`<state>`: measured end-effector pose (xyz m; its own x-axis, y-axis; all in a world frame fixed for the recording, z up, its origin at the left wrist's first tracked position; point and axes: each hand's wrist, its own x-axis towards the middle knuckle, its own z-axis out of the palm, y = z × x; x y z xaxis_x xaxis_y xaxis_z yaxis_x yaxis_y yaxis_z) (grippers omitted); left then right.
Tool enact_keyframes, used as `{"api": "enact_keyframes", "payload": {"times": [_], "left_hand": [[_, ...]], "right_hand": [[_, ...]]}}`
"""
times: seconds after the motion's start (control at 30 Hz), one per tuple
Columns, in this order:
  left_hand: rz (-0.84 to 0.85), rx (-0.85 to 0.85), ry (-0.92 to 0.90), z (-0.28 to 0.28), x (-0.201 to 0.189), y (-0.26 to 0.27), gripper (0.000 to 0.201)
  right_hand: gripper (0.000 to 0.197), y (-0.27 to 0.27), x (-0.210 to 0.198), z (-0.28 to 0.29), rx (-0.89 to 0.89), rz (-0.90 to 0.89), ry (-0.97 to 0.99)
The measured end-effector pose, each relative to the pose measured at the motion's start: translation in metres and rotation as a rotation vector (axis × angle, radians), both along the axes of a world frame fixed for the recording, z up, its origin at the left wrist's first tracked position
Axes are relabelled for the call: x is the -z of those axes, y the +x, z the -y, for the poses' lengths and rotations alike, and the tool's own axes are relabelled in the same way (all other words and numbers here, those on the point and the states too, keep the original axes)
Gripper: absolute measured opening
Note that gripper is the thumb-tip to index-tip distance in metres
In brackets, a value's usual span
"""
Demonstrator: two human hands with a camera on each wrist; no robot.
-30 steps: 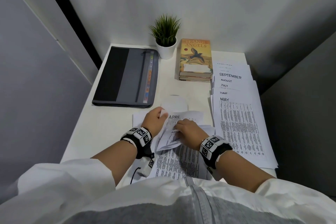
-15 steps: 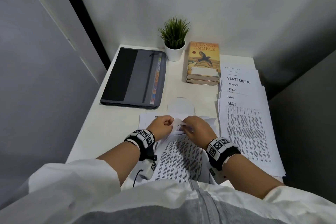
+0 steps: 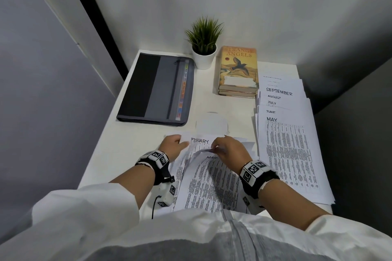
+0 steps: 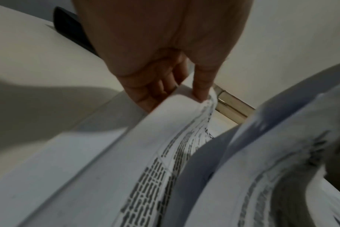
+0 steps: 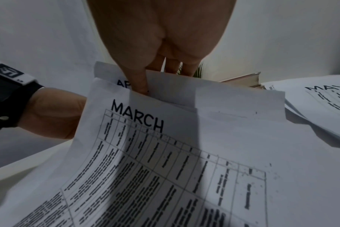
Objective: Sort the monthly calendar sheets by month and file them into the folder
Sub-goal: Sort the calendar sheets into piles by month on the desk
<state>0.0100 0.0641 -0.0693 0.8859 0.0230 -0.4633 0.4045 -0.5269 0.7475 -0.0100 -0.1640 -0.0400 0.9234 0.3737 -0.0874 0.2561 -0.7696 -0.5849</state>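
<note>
Pinching thin, curling paper, both hands work the near pile: the right hand (image 3: 230, 150) nips the top edge of the March sheet (image 5: 165, 153) with April behind it, while the left hand (image 3: 172, 148) pinches the February sheet (image 3: 200, 141) just beside. Sorted months—May (image 3: 286, 154) uppermost—lie fanned to the right, long axis running away; the closed grey folder (image 3: 157, 89) sits far left.

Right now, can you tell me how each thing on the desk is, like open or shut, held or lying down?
Folder: zipped shut, lying flat.
March sheet: lifted, pinched by the right hand.
April sheet: behind March, same pinch.
February sheet: top corner held by the left hand.
May-to-September pile: fanned flat, untouched.
Books: closed, stacked.
Plant: upright.
</note>
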Motion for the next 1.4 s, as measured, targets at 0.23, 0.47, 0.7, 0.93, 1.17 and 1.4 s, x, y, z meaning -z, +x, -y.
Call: {"api": "enact_keyframes", "payload": {"times": [0.23, 0.47, 0.7, 0.93, 1.17, 1.4], "left_hand": [[-0.114, 0.155, -0.244, 0.003, -0.007, -0.005, 0.034], [0.103, -0.217, 0.094, -0.02, -0.009, 0.003, 0.026], [-0.058, -0.075, 0.065, -0.036, -0.003, 0.002, 0.05], [-0.067, -0.033, -0.177, -0.031, -0.006, -0.006, 0.016], [-0.049, -0.07, -0.243, -0.031, -0.021, -0.01, 0.04], [0.23, -0.309, -0.272, -0.022, -0.07, -0.002, 0.007]], "right_hand": [[0.007, 0.004, 0.0, -0.007, -0.024, -0.03, -0.018], [0.011, -0.002, -0.007, -0.011, -0.023, -0.055, -0.055], [0.008, -0.002, -0.011, -0.019, -0.06, -0.028, 0.012], [0.017, 0.0, -0.011, -0.03, -0.08, -0.001, 0.038], [0.005, -0.001, -0.008, -0.03, -0.076, -0.07, -0.037], [0.002, -0.004, -0.019, -0.023, -0.078, -0.052, -0.057]]}}
